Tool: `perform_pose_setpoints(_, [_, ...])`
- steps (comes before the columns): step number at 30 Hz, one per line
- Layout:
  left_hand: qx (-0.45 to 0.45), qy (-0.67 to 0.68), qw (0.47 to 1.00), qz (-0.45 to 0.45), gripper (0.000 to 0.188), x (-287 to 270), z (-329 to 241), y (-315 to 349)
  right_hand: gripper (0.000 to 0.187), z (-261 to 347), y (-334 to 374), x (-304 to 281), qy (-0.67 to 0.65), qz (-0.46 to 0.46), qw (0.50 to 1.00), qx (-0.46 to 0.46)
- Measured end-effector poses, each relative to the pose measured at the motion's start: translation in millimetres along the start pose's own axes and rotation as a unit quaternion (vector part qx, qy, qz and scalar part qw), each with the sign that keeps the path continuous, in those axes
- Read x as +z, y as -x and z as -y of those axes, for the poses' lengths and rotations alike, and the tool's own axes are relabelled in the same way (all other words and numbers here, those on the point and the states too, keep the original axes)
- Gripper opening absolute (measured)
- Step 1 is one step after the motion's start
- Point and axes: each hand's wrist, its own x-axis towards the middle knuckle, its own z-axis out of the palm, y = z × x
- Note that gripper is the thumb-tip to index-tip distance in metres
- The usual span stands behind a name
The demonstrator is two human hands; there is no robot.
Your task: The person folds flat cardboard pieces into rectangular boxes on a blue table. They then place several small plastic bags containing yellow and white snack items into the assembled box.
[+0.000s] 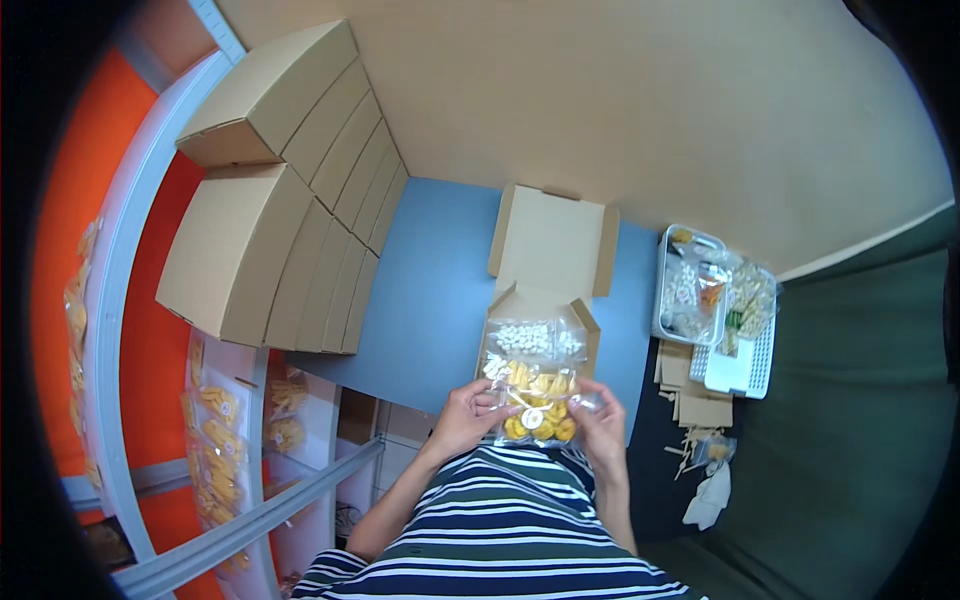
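Observation:
Between my two hands, at the near side of the blue tabletop, is a clear plastic bag of round yellow pieces with a small round white label. My left hand grips its left edge, and my right hand has its fingers closed on the right edge. Just beyond it lies another clear bag of paler yellow pieces. Farther in, a clear bag of small white pieces rests in an opened cardboard box, its lid folded back. The bags hide most of the box's near part.
Closed cardboard boxes are stacked at the left. Shelves there hold bags of yellow snacks. To the right stand a white basket of filled bags and a white perforated tray. Cardboard pieces and a white cloth lie nearer.

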Motion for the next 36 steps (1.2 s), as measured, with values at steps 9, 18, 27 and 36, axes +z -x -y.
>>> perform_pose_setpoints(9, [0.302, -0.356, 0.870, -0.159, 0.027, 3.0, -67.3, -99.1, 0.031, 61.8, -97.7, 22.5, 0.222, 0.015, 0.936, -0.274])
perform_pose_setpoints(18, [0.192, -0.480, 0.838, -0.174, 0.028, -34.0, -18.9, -126.5, 0.023, 15.8, -126.4, 19.0, 0.441, 0.042, 0.844, -0.302])
perform_pose_setpoints(27, [0.264, -0.341, 0.891, -0.145, 0.040, -24.3, -37.3, -146.3, 0.031, 42.0, -127.0, 24.4, 0.574, 0.124, 0.739, -0.330])
perform_pose_setpoints(36, [0.270, -0.325, 0.882, -0.209, 0.029, -22.8, 7.9, -171.4, 0.063, 50.9, -119.4, 40.0, 0.541, -0.077, 0.764, -0.343])
